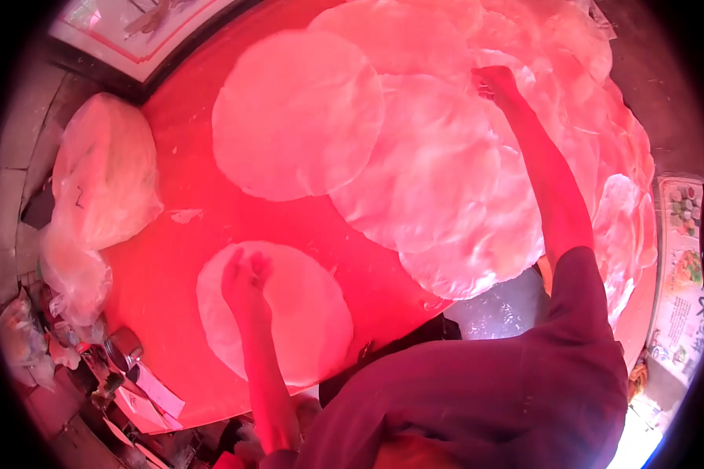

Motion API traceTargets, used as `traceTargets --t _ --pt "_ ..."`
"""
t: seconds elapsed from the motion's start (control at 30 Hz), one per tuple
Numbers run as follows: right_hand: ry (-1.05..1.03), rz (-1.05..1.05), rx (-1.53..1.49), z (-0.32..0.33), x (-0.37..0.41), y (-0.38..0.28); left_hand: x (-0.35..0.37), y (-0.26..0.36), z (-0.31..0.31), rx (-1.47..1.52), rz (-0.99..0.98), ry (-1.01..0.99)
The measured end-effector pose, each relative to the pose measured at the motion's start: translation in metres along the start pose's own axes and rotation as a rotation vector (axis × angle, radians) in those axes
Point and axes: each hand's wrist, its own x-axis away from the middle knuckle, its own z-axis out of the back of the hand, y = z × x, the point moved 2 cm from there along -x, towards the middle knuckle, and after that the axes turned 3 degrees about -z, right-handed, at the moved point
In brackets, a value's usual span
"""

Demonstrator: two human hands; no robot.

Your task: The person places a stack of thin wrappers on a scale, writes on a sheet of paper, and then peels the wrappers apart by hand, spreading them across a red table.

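My left hand (pixel 246 275) is over a thin round dough sheet (pixel 309 320) at the lower left of the red table. Its fingers look slightly spread and a bit blurred, and nothing shows in them. On the far right side, my right hand (pixel 494 81) reaches into a spread of overlapping thin round dough sheets (pixel 438 164). Its fingers are curled down at the edge of one sheet and seem to pinch it, though the fingertips are partly hidden. Another large round sheet (pixel 293 113) lies at the upper left, overlapping the spread.
The red table (pixel 203 230) has a stuffed clear plastic bag (pixel 105 172) at its left edge. Small clutter and a dark cup (pixel 123 348) stand at the lower left. A framed picture (pixel 145 31) is at the top left, and a printed board (pixel 683 273) stands on the right.
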Motion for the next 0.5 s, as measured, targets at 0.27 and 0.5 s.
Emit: traceTargets --t 0.27,0.5 --pt "0.055 -0.153 0.043 -0.021 -0.024 -0.022 0.044 -0.017 -0.021 -0.024 0.096 -0.106" --pt "0.456 0.815 0.677 -0.017 0.023 -0.210 0.063 -0.015 -0.021 -0.090 0.037 -0.189"
